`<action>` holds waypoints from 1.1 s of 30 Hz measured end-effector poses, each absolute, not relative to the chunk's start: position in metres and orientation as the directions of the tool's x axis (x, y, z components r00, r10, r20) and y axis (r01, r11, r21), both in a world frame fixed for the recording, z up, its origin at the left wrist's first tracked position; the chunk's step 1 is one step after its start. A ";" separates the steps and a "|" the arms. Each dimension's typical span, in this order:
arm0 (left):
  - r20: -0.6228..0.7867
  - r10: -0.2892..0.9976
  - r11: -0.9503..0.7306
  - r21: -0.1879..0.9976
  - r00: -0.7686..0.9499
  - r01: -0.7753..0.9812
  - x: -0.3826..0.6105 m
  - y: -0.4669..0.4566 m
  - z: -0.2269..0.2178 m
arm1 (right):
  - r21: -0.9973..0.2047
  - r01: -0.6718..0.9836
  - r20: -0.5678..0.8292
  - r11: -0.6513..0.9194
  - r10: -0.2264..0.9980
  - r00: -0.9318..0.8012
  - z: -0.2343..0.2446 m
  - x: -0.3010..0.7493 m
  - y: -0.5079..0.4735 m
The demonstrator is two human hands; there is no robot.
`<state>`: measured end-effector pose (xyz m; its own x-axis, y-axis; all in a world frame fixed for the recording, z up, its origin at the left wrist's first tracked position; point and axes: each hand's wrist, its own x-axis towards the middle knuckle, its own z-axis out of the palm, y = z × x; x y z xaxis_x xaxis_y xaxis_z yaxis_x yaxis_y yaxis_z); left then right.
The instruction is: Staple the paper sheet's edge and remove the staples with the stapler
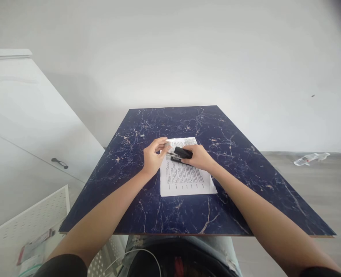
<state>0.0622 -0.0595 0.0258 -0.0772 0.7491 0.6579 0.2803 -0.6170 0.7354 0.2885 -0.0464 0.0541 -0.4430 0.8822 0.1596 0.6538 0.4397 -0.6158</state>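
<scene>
A printed white sheet of paper (184,177) lies in the middle of a dark blue marbled table (236,154). My right hand (198,157) rests on the sheet and grips a black stapler (183,152), opened over the paper. My left hand (154,156) is beside it at the sheet's left edge, with its fingers pinched near the stapler's metal front end (168,145); what they pinch is too small to make out. A small pale bit (142,135) lies on the table farther back on the left.
A white cabinet with a dark handle (59,163) stands on the left. A white perforated board (29,223) leans below it with packets (33,252). A clear plastic item (310,158) lies on the grey floor at right. A white wall is behind.
</scene>
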 end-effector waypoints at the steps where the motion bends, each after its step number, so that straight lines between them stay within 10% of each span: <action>1: 0.670 0.740 -0.631 0.720 -0.054 0.288 0.063 -0.061 0.026 | -0.636 0.628 0.156 0.448 0.872 -0.464 0.054 0.288 -0.047; 10: 0.637 0.770 -0.617 0.726 0.041 0.302 0.065 -0.077 0.031 | -0.727 0.364 0.479 0.583 0.809 -0.339 0.073 0.281 -0.062; 24: 0.677 0.726 -0.672 0.660 0.123 0.334 0.065 -0.078 0.030 | -0.984 -0.077 0.179 0.162 0.920 -0.348 0.067 0.278 -0.063; 33: 0.634 0.768 -0.630 0.724 0.089 0.281 0.068 -0.081 0.036 | -0.983 -0.036 0.180 0.179 0.919 -0.351 0.069 0.280 -0.063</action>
<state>0.0676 -0.0813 0.0358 0.0891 0.7684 0.6337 0.2814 -0.6297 0.7241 0.2801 -0.0628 0.0691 -0.3511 0.9189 0.1797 -0.0357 0.1786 -0.9833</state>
